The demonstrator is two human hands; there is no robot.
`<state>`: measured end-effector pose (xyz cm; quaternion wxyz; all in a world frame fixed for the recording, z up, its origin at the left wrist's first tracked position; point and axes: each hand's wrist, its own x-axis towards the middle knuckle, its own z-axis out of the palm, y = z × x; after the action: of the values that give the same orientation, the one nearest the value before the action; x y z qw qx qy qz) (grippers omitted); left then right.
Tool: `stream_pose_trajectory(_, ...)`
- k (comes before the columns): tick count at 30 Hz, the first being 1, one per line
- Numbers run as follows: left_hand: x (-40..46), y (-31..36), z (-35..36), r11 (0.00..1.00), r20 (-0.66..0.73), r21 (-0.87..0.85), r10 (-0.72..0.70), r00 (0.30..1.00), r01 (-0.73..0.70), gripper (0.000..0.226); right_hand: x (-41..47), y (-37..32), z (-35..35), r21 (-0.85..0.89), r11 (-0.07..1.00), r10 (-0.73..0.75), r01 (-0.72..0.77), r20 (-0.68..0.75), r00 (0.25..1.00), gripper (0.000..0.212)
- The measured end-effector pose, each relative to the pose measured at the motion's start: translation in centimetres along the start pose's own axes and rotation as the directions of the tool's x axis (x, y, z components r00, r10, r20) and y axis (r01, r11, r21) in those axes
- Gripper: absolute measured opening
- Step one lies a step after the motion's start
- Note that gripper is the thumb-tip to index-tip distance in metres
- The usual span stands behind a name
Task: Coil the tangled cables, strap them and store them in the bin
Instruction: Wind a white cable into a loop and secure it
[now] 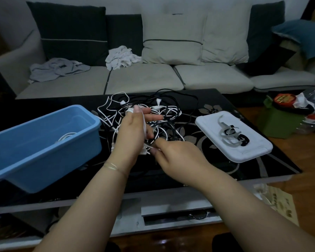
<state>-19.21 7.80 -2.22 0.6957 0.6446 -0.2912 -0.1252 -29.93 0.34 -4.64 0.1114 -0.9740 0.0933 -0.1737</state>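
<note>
A tangle of white and black cables [164, 108] lies in the middle of the black glass table [225, 171]. My left hand [135, 130] stands upright over the tangle with white cable looped round its palm and fingers, thumb up. My right hand [173, 153] pinches the white cable at the base of that loop. The blue bin [35, 160] stands at the left, with one coiled white cable [66, 137] inside. Several straps [231, 133], grey and black, lie on a white lid [251, 151] at the right.
A sofa with cushions and crumpled clothes [120, 57] runs along the far side of the table. On the floor at the right stand a green box [278, 122] and jars. A drawer handle [198, 216] shows under the table's front edge.
</note>
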Motion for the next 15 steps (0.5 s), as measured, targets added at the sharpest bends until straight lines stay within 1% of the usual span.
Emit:
stream_pose_trajectory(3,-0.2,-0.4,0.4,0.979,0.026,0.201,0.023,0.999,-0.028,0.032,0.0,0.1,-0.2,-0.004,1.0,-0.014,0.014,-0.032,0.999,0.029)
stream_pose_trajectory(5,-0.2,-0.7,0.5,0.938,0.046,0.341,0.055,0.997,-0.068,0.029,-0.1,0.0,-0.7,0.03,0.999,-0.02,0.023,-0.091,0.996,0.024)
stream_pose_trajectory(7,-0.3,-1.0,0.5,0.882,0.092,0.459,0.071,0.993,-0.105,0.033,-0.1,0.2,-1.4,0.048,0.999,-0.017,0.025,-0.159,0.987,0.017)
stream_pose_trajectory(8,-0.4,-1.0,0.5,0.837,0.126,0.532,0.07,0.99,-0.127,0.036,-0.1,0.4,-1.6,0.043,0.999,-0.011,0.018,-0.167,0.986,0.02)
stream_pose_trajectory(10,-0.5,-0.9,0.5,0.701,0.213,0.684,0.07,0.975,-0.2,0.039,-0.1,1.0,-1.8,0.041,0.999,0.015,-0.008,-0.168,0.986,0.025)
stream_pose_trajectory(11,-0.7,-0.8,0.4,0.654,0.25,0.72,0.067,0.966,-0.232,0.039,0.0,1.3,-2.0,0.047,0.999,0.029,-0.021,-0.17,0.985,0.029)
stream_pose_trajectory(12,-0.8,-0.6,0.3,0.645,0.29,0.72,0.056,0.955,-0.256,0.04,0.0,1.7,-2.1,0.055,0.998,0.047,-0.039,-0.172,0.984,0.033)
stream_pose_trajectory(13,-1.0,-0.4,0.2,0.662,0.332,0.7,0.032,0.943,-0.269,0.045,0.0,2.0,-2.3,0.064,0.996,0.07,-0.06,-0.181,0.981,0.036)
stream_pose_trajectory(15,-1.2,-0.2,0.0,0.685,0.417,0.667,-0.017,0.909,-0.293,0.062,-0.1,2.7,-2.8,0.111,0.987,0.138,-0.118,-0.201,0.97,0.036)
